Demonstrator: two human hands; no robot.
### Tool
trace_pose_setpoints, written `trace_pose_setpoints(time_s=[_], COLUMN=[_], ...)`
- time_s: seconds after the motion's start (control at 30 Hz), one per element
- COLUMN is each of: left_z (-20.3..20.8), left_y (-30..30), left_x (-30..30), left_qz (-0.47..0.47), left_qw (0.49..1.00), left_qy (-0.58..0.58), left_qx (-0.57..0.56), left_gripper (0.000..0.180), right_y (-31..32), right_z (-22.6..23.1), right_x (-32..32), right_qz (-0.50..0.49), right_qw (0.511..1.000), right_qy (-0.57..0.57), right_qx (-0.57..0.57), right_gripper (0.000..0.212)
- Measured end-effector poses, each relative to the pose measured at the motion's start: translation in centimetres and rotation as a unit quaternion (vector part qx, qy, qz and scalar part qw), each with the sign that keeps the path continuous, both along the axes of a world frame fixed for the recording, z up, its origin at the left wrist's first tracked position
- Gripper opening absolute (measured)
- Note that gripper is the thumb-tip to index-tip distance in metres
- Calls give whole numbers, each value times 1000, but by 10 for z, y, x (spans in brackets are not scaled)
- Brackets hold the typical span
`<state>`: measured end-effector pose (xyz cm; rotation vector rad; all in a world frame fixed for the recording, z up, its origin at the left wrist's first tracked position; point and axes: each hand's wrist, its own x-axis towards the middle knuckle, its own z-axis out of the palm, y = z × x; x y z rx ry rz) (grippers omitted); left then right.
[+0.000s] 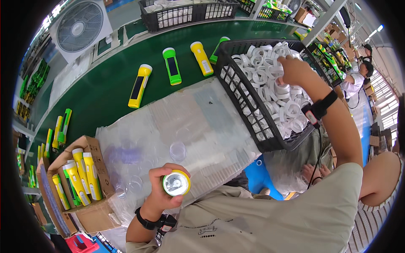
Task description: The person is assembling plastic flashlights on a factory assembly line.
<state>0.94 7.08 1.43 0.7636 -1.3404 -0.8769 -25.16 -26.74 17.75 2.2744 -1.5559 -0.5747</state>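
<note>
My left hand [157, 192] is closed around a yellow flashlight, and its round reflector head [176, 183] faces up. The rest of its body is hidden below the head. My right hand [293, 72] reaches into a black plastic crate [263, 145] full of white plastic rings [291, 110]. Its visible fingers are apart over the rings, and I see no ring held between them. Clear round lenses [178, 152] lie on the plastic-covered work surface [198, 126] in front of me, with a few more near its left edge.
Yellow and green flashlights [139, 86] lie on the green bench [114, 76] beyond. A cardboard box [101, 162] at left holds several flashlights. A fan [80, 27] and another black crate [190, 17] stand at the back. Another person [358, 80] is at far right.
</note>
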Motion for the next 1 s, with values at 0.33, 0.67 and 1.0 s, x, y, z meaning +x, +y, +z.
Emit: trace_pose_setpoints(time_s=[0.33,0.67,1.0], left_z=[10,-2,-8], left_y=[4,9,-6], left_x=[1,0,14], left_qz=[-9,44,44], left_qw=[1000,999,998], left_qy=[-25,-6,21], left_qx=[-6,-24,-37], left_gripper=[60,58,60], right_y=[-35,144,213], right_z=[-30,-13,-145], right_x=[-5,53,105], right_qz=[116,236,296], right_qw=[993,753,725], right_qy=[-35,-545,-492], right_qx=[-13,284,382], right_gripper=[27,34,53])
